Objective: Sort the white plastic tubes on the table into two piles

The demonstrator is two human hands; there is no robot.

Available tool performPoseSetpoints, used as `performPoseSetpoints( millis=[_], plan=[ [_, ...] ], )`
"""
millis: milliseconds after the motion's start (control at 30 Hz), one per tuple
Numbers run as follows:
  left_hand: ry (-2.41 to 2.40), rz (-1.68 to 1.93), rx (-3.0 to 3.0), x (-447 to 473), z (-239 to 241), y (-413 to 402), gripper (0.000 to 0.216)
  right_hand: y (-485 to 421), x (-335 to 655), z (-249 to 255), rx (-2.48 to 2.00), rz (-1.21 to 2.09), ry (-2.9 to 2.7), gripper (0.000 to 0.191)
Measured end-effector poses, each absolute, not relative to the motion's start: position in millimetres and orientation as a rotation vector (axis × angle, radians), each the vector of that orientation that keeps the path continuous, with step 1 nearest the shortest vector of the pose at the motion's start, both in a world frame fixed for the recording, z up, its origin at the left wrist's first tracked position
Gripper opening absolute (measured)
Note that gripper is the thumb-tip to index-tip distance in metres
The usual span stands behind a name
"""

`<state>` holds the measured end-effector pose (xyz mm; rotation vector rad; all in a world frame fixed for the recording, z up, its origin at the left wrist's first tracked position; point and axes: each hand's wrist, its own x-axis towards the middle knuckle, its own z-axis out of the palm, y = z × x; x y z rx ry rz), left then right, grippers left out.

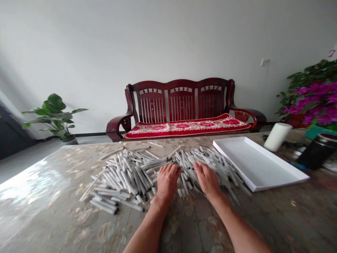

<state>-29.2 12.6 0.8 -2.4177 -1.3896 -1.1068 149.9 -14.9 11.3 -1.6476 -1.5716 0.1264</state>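
Note:
A wide heap of several white pens with dark tips [126, 175] lies spread across a marbled stone table [52, 211]. My left hand [167, 182] rests palm down on the heap's middle, fingers curled around one pen. My right hand [207, 179] sits just to its right, fingers pinched on the other end of what looks like the same pen [186, 169]. The fingertips of both hands nearly meet over the pile.
A white shallow tray [263, 168] lies at the right of the heap. Behind it stand a white cylinder [277, 137] and a black container [317, 151]. A red wooden bench [181, 112], a green plant [55, 116] and purple flowers [316, 102] stand beyond the table.

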Motion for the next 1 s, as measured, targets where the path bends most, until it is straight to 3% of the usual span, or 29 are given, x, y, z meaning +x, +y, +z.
performPoseSetpoints(
  millis=[167,433,700,833,1000],
  plan=[
    [-1.237,-1.191,-2.448,-23,-2,10,0.009,-12,149,9,-1.690,0.157,-1.620,0.038],
    [-1.263,-1.258,-2.488,-25,-3,14,0.008,-6,151,3,-1.302,0.295,-1.576,0.019],
    [-1.256,-1.244,-2.463,-24,-3,14,0.009,-10,153,8,-1.450,0.407,-1.533,0.033],
    [-1.265,-1.229,-2.464,-24,-4,14,0.009,-9,153,9,-1.355,0.448,-1.517,0.021],
    [-1.289,-1.211,-2.460,-23,-5,14,0.009,-9,151,9,-1.353,0.454,-1.509,0.027]
  ],
)
